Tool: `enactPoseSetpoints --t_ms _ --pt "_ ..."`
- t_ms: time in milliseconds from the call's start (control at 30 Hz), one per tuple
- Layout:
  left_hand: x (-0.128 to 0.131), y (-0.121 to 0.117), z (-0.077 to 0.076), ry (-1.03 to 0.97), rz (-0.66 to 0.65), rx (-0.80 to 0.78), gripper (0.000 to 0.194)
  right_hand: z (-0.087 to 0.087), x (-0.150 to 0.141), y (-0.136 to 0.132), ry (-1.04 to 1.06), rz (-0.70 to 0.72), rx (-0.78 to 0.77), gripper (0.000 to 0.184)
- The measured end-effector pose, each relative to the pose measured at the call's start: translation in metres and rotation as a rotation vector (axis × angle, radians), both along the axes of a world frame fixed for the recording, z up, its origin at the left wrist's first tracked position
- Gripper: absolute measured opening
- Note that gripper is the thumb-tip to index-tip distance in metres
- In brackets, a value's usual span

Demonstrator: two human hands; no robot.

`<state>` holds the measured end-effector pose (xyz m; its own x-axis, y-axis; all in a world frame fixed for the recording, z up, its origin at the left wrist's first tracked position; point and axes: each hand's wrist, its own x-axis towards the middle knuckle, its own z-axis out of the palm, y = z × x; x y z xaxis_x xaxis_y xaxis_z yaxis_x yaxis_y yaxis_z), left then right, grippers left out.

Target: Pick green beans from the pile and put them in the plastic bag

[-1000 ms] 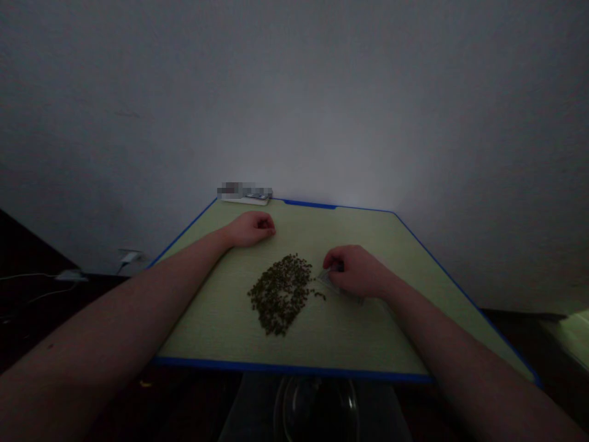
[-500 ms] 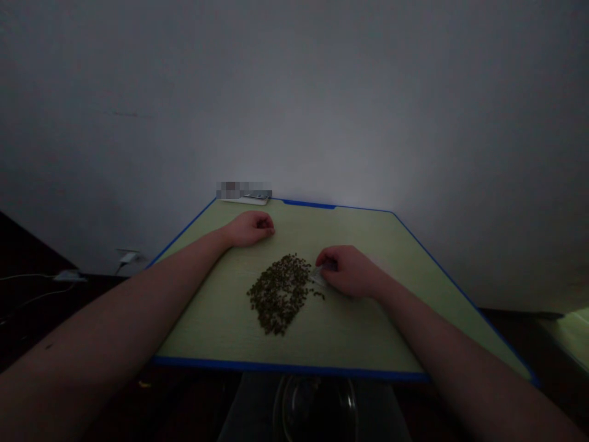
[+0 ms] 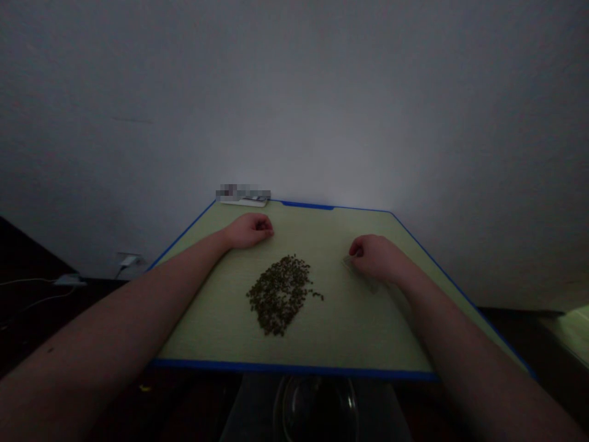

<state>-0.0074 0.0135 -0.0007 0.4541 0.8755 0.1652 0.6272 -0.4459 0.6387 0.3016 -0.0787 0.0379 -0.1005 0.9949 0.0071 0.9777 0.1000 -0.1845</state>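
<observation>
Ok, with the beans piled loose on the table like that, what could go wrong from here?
The bean pile lies loose, with strays at its right edge; a sweep of the right hand or its forearm could scatter them. The pile sits fairly near the table's front edge, so pushed beans may roll off. Dim light may hide strays.
</observation>
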Motion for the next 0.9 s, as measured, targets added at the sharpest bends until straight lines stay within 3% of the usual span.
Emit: enactPoseSetpoints --t_ms 133,333,433,633,833,900 --pt "-0.001 0.001 -0.002 -0.078 0.022 -0.006 0.021 0.001 0.004 0.001 0.007 0.031 0.022 0.024" --pt "0.0 0.003 -0.006 -0.259 0.133 -0.023 0.024 -0.009 -0.017 -0.002 0.171 0.357 -0.028 0.024" --pt "0.001 0.004 -0.007 -0.287 0.204 -0.044 0.024 -0.013 -0.025 -0.005 0.247 0.441 -0.062 0.024" --pt "0.003 0.004 -0.005 -0.283 0.282 -0.062 0.025 -0.014 -0.027 -0.009 0.31 0.503 -0.096 0.026" --pt "0.003 0.002 -0.003 -0.286 0.286 -0.07 0.025 -0.015 -0.032 -0.013 0.31 0.516 -0.087 0.025" --pt "0.003 0.0 -0.003 -0.252 0.235 -0.067 0.025 -0.016 -0.034 -0.014 0.317 0.521 -0.078 0.024"
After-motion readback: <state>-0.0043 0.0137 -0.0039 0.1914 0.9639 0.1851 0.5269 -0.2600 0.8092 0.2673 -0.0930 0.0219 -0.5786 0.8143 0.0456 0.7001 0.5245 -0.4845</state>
